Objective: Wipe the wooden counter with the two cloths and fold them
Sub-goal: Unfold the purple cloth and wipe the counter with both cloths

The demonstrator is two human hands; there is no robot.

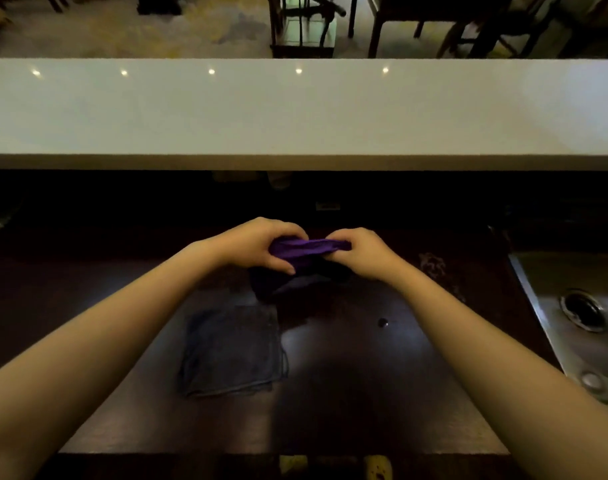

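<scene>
The left hand (257,245) was closed on one end of the purple cloth (307,249), thumb underneath and fingers curled over the top, holding it up off the wooden counter (382,375). Nearer the person, to the left of centre, the grey cloth (231,349) lay flat on the counter as a neat square, apparently already folded. The purple cloth stretched as a bunched band between the hands, its lower part hanging into shadow. The right hand (359,252) pinched the other end in the same closed grip. By the look of it, the folding of the second cloth was in hand; the next move would call for bringing the edges together evenly and laying it down, perhaps beside the grey one. A small dark object (383,322) sat on the counter, too small to identify, and the sink (572,306) was cut off at the right edge. The back of the counter under the white ledge (295,112) was too dark to read.
</scene>
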